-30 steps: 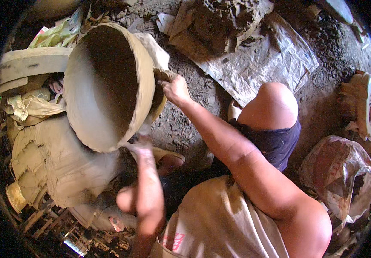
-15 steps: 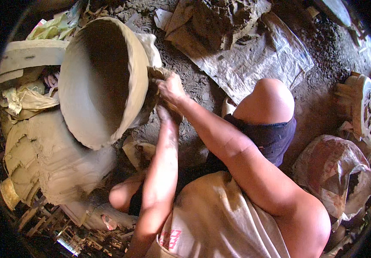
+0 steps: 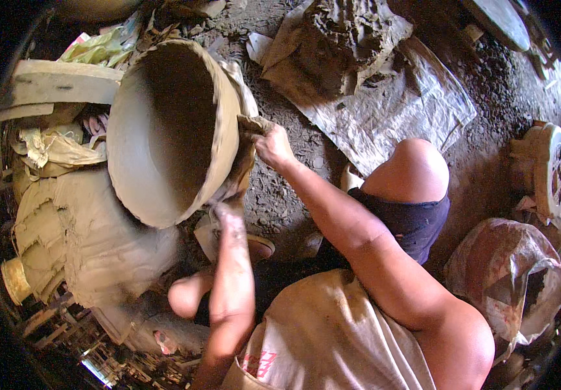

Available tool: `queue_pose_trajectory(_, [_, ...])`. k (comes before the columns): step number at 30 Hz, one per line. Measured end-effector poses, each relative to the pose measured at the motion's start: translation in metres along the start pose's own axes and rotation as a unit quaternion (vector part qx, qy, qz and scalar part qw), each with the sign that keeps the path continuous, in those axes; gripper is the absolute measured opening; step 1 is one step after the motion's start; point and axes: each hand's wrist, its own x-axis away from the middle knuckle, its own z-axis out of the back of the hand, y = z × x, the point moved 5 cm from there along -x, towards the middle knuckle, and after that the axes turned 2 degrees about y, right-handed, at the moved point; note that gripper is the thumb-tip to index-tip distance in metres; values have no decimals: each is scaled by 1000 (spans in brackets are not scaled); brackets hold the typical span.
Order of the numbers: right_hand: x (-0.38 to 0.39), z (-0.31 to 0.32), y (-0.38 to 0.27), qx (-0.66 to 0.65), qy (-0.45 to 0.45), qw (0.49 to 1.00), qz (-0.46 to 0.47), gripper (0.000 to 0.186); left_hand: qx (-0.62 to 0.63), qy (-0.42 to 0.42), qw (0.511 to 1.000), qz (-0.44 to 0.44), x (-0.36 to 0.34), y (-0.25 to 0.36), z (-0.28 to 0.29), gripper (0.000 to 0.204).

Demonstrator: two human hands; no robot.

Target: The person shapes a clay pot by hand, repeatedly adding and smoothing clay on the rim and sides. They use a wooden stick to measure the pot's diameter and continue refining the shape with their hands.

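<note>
Pinching a dark, flattish piece (image 3: 252, 124), right hand (image 3: 271, 144) works just right of clay pot (image 3: 154, 146). Pot at left, tilted, apparently bringing its outside within reach. Left hand (image 3: 230, 214) blurred by near rim; can't tell grip.

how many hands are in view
2: the right hand beside the big pot, on its right; the left hand, blurred, near its lower right side.

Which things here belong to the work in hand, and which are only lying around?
In the work:
large clay pot
brown piece in the right hand
left hand, near the pot

Lying around, it seems:
crumpled plastic bag
pale latticed object
yellow-green plastic
</note>
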Motion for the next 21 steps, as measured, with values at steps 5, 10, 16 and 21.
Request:
queue_pose_trajectory(5, [5,6,-13,20,-4,1000,13,35,90,117,976,159,-2,-103,-40,68])
queue_pose_trajectory(10, [7,9,-24,141,-40,989,9,42,36,-19,968,246,52,-104,-44,110])
queue_pose_trajectory(16, [1,4,-37,27,-46,998,41,31,15,276,961,14,12,53,75,102])
queue_pose_trajectory(21, [5,8,-44,-41,-62,995,73,36,84,198,976,36,-17,-41,49,70])
